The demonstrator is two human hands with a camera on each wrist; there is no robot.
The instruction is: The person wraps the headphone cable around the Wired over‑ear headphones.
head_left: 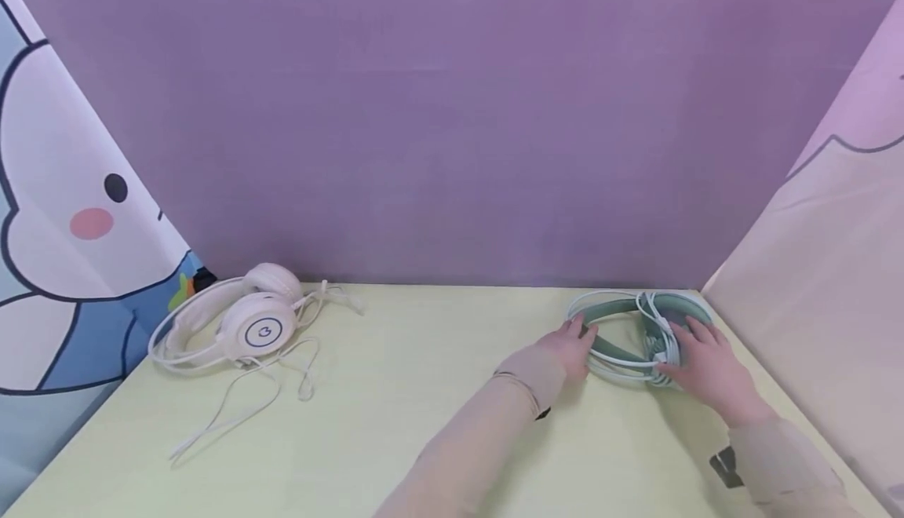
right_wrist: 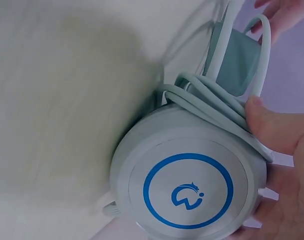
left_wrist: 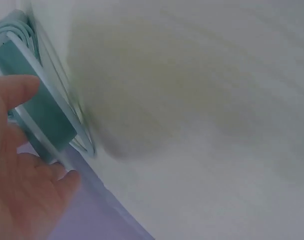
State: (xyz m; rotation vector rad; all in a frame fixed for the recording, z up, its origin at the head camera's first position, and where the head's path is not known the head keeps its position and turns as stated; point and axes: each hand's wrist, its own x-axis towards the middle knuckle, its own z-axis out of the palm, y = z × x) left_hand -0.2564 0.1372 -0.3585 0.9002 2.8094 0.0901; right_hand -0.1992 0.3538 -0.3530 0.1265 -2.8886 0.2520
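Note:
Pale green headphones [head_left: 613, 308] lie at the right rear of the table, with their cable [right_wrist: 211, 102] wound round by the ear cups. My left hand [head_left: 568, 349] grips the headband [left_wrist: 48, 112] end, the thumb on one side and fingers on the other. At the ear cup end, my right hand [head_left: 713, 369] holds the headphones, its thumb by the wound cable and its fingers partly hidden behind the ear cup [right_wrist: 189, 180]. A blue ring and logo mark that cup's outer face.
White headphones [head_left: 263, 330] lie at the table's left rear, their loose white cable [head_left: 236, 416] trailing towards the front. A purple panel [head_left: 452, 125] rises behind the pale yellow table [head_left: 395, 392]. Printed cloth walls [head_left: 833, 282] stand at both sides.

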